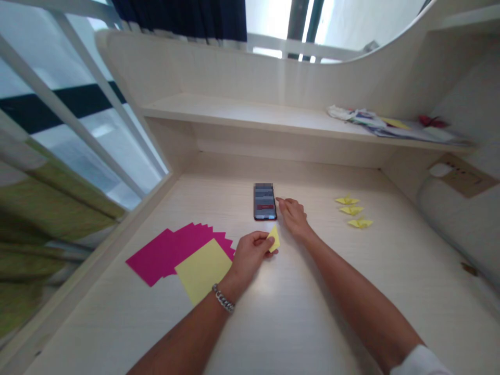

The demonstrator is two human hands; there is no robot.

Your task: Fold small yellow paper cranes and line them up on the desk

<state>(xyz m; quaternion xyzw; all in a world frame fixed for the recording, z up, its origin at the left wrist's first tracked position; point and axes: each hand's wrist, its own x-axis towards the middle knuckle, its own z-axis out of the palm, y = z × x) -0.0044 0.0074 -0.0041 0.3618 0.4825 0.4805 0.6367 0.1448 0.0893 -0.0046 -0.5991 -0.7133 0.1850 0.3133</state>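
Observation:
Between the thumb and fingers of my left hand (pixel 250 252) is a small folded piece of yellow paper (pixel 275 239), its pointed tip facing up. My right hand (pixel 294 216) rests beside the right edge of a smartphone (pixel 264 202), index finger stretched toward it; whether the fingertip touches the phone I cannot tell. The phone lies flat with its screen lit. A flat yellow sheet (pixel 203 271) lies partly under my left wrist, over a fanned stack of magenta paper sheets (pixel 183 245).
Three folded yellow paper birds (pixel 351 210) stand in a row at the right of the desk (pixel 312 323). Above the desk runs a shelf (pixel 234 112) with a pile of papers (pixel 390 127). A wall socket (pixel 463 174) with a plugged-in cable is at the right, railings at the left.

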